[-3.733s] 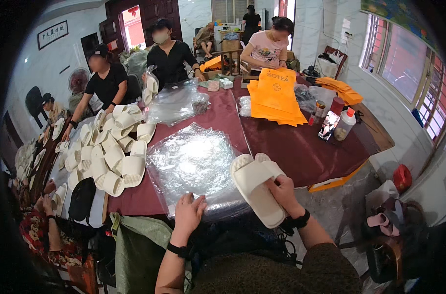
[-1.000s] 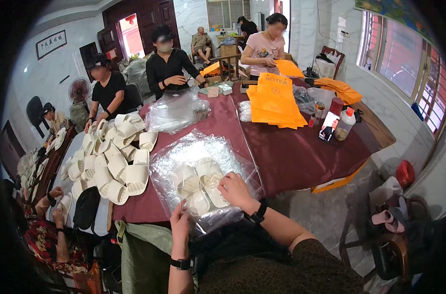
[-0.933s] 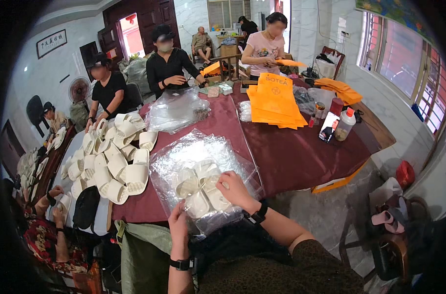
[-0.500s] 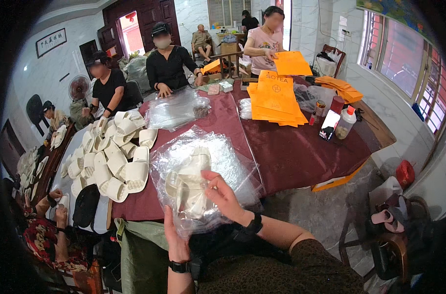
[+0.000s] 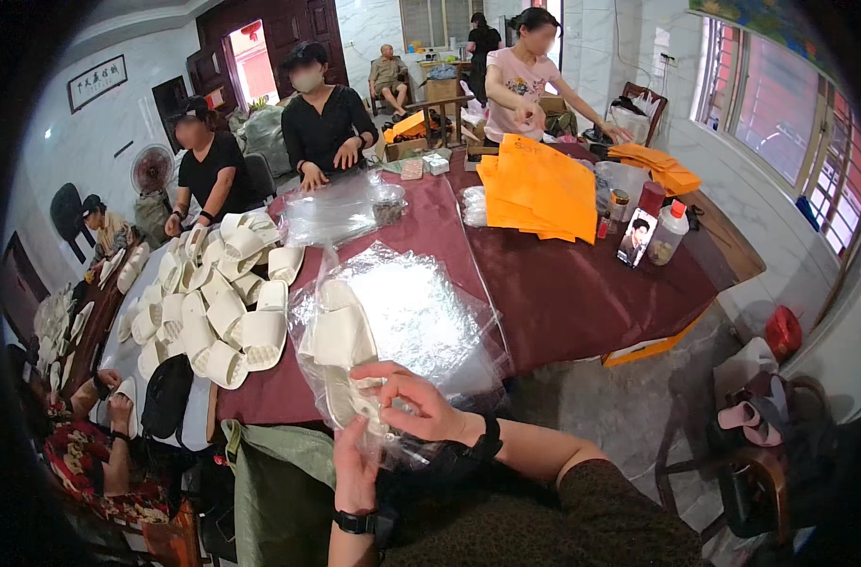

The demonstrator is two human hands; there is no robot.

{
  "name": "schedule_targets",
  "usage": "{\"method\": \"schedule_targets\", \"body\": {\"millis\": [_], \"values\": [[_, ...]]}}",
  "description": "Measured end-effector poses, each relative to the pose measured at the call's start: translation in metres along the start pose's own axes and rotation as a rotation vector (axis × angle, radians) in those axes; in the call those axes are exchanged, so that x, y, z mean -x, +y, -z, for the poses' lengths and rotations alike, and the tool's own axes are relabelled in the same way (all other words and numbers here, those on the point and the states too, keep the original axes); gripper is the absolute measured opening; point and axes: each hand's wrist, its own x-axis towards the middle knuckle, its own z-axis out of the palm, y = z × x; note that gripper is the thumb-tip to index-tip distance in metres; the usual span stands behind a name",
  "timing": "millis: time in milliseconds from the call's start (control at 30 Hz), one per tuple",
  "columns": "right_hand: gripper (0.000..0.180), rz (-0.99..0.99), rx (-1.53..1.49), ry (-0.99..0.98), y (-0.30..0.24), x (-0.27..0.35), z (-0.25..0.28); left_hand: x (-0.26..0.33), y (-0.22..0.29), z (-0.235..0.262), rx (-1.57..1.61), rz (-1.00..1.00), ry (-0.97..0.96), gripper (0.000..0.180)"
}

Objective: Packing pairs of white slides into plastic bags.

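Lower centre: 2 cream slippers inside 1 clear plastic bag. Right hand fingers pinch the bag; left hand fingers grip its lower edge.

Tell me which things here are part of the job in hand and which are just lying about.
In hand:
left hand under the bag
right hand gripping the bag
clear bag
cream slippers inside it
slipper pile

Lying about:
orange sheets
phone
white bottle
pink sandals
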Motion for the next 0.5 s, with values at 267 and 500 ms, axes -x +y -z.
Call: {"method": "schedule_targets", "body": {"millis": [267,500], "values": [[0.036,-0.179,1.078,0.161,0.037,0.015,0.075,0.041,0.056,0.033,-0.14,-0.154,0.118,0.071],[0.056,-0.301,1.388,-0.03,0.077,0.064,0.107,0.117,0.151,0.091,-0.715,-0.342,0.279,0.074]]}}
